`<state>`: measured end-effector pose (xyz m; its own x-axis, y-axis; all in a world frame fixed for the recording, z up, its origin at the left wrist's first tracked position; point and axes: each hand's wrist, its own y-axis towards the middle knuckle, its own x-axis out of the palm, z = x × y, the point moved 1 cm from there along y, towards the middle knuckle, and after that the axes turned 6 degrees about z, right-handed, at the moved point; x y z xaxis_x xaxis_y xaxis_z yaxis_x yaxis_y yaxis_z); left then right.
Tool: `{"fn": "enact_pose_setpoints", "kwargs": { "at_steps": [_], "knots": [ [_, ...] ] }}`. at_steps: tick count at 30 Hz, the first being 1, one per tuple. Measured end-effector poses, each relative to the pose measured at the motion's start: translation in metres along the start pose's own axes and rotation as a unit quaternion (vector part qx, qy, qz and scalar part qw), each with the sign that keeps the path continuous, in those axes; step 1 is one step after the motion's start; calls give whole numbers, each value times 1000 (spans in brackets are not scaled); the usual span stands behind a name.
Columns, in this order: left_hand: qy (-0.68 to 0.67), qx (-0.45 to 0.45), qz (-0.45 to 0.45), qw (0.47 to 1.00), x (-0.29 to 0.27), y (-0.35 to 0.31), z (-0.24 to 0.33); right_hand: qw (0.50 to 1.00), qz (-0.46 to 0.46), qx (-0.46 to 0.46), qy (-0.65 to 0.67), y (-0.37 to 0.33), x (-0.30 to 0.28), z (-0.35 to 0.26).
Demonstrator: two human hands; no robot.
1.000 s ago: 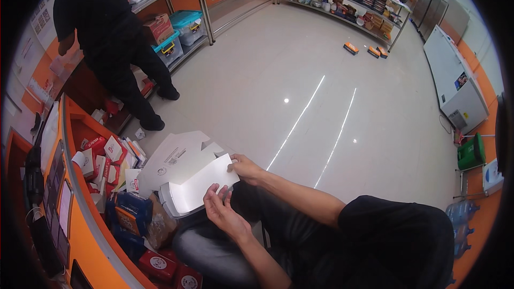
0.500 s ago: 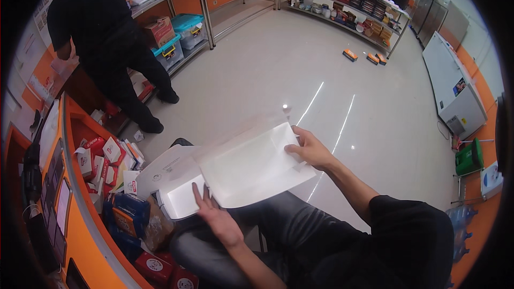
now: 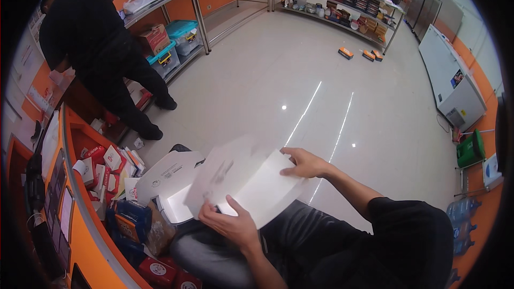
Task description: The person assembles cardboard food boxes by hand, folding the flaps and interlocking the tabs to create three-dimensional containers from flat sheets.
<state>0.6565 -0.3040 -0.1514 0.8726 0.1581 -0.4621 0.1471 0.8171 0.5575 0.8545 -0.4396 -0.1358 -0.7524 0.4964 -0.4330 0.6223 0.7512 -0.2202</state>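
Over my lap is a white cardboard box [image 3: 262,188], its inside facing up and its printed lid flap [image 3: 218,168] raised, slightly blurred. My right hand [image 3: 306,162] pinches its far right wall, thumb inside. At the box's near left corner, my left hand [image 3: 234,226] grips the edge, with the thumb showing inside and the fingers curled around the side. To the left, another open white box [image 3: 179,203] rests by my left knee, its printed lid [image 3: 167,175] folded back. My left hand covers part of where the two boxes meet.
An orange counter [image 3: 101,241] curves along my left, with red and white packets [image 3: 104,166] and a blue pack [image 3: 131,217] beside it. A person in black [image 3: 91,37] stands at the far left bench. Steel shelves [image 3: 337,18] and a white freezer [image 3: 450,75] stand farther off.
My left hand has moved from the left box to the near left edge of the held box. That box has tilted and its lid flap has come up. The far person leans lower.
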Motion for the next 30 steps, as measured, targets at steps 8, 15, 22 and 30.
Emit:
{"fn": "enact_pose_setpoints", "kwargs": {
  "at_steps": [8,15,22,30],
  "knots": [
    [-280,-240,-322,872,42,-54,15,964,-94,-127,-212,-40,31,-9],
    [-314,-293,-285,857,43,-56,15,943,-103,-169,-267,-63,63,-11],
    [-409,-416,-264,768,40,-51,9,952,-147,-217,-159,-65,48,-8],
    [-326,-331,-252,849,41,-57,12,951,-150,-243,-121,-62,40,-2]
  ]
}}
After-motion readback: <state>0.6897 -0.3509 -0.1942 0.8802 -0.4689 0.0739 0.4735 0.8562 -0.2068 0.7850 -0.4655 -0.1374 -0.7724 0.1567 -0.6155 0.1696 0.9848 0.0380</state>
